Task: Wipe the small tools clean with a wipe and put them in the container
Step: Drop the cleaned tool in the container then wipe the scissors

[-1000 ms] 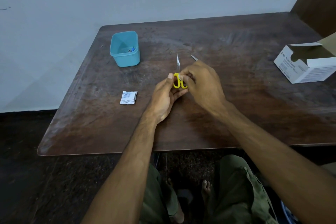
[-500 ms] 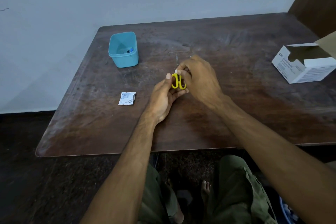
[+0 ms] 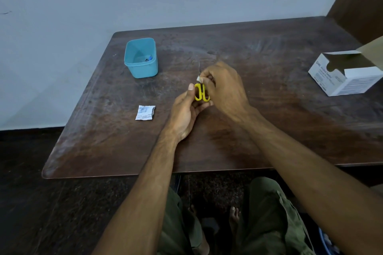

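A small pair of scissors [image 3: 200,91] with yellow handles is held over the middle of the dark wooden table [image 3: 269,130], its thin blade pointing up toward 12 o'clock. The left hand [image 3: 186,113] grips the yellow handles from the 7 o'clock side, thumb laid along their left edge and fingers curled beneath. The right hand [image 3: 224,87] comes in from 4 o'clock with its fingers pinched narrow on a small white wipe [image 3: 198,78], pressed against the blade just above the handles.

At 10 o'clock from the scissors, well apart, a blue plastic container [image 3: 141,59] stands upright with a few small dark items in its bottom; what they are cannot be told. At 8 o'clock a torn white packet [image 3: 145,112] lies flat on the table. Far off at 3 o'clock, near the table's right edge, sits an opened white cardboard box [image 3: 348,74] with its flap raised.
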Motion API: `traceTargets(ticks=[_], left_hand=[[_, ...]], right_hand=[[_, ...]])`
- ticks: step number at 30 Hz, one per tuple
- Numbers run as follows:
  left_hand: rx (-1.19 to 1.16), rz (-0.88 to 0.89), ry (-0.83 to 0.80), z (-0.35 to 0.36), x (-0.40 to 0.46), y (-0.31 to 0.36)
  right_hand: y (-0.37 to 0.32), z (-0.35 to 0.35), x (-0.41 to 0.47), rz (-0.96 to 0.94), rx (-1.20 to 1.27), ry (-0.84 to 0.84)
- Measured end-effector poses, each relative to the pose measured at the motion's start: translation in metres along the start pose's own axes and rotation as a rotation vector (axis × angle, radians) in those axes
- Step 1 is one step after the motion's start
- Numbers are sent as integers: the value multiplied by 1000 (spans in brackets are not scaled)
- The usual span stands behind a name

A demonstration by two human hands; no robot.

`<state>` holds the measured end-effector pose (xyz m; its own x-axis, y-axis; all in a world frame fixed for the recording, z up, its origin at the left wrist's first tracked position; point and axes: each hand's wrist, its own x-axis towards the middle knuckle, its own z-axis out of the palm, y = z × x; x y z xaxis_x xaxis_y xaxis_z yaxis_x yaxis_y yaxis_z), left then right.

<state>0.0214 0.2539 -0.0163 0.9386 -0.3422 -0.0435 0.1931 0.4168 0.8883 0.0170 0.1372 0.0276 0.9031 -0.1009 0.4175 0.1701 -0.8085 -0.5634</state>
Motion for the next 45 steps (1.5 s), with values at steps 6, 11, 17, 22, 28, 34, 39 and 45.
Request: traceTargets(ticks=[6, 11, 17, 22, 28, 34, 39, 45], left_hand=[[53, 13, -63, -2, 1, -2], [75, 52, -14, -2, 0, -4], [191, 111, 73, -3, 2, -6], [133, 115, 105, 0, 1, -8], [57, 42, 44, -6, 2, -7], [-37, 9, 33, -8, 8, -9], [2, 43, 3, -12, 11, -15], [14, 90, 36, -11, 14, -17]], right_hand=[[11, -2, -13, -18, 72, -2], [14, -16, -1, 102, 269, 87], [15, -17, -16, 246, 552, 34], [23, -16, -19, 295, 535, 46], [24, -16, -12, 113, 242, 36], [20, -7, -3, -101, -49, -116], [8, 3, -6, -155, -215, -231], [9, -1, 13, -70, -326, -194]])
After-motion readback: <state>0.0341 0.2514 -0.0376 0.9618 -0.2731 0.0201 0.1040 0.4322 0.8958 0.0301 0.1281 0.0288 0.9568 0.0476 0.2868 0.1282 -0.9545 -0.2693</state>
